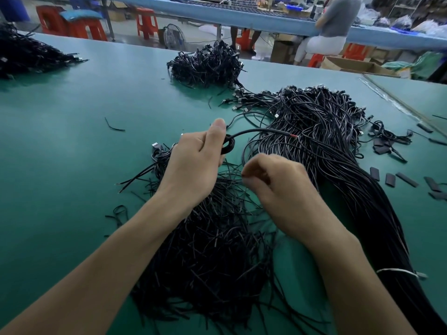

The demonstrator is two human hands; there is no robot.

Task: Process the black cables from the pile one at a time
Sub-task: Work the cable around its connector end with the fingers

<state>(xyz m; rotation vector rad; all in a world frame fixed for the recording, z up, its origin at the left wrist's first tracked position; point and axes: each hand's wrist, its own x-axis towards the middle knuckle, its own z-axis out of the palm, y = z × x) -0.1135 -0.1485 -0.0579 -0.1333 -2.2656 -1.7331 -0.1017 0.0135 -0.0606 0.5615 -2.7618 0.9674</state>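
Note:
My left hand (197,160) grips a small coil of black cable (228,146); its free end arcs right and ends in a bare red wire tip (293,135). My right hand (273,182) is curled just below and to the right, pinching something thin and dark at its fingertips; what it is I cannot tell. A big pile of long black cables (321,131) lies to the right on the green table (72,141). Under my forearms lies a heap of thin black ties (217,250).
A mound of coiled cables (208,66) sits at the back centre, another black heap (26,54) at far left. Short black sleeve pieces (396,177) are scattered at the right. A person sits at a blue bench (242,18) beyond, with red stools.

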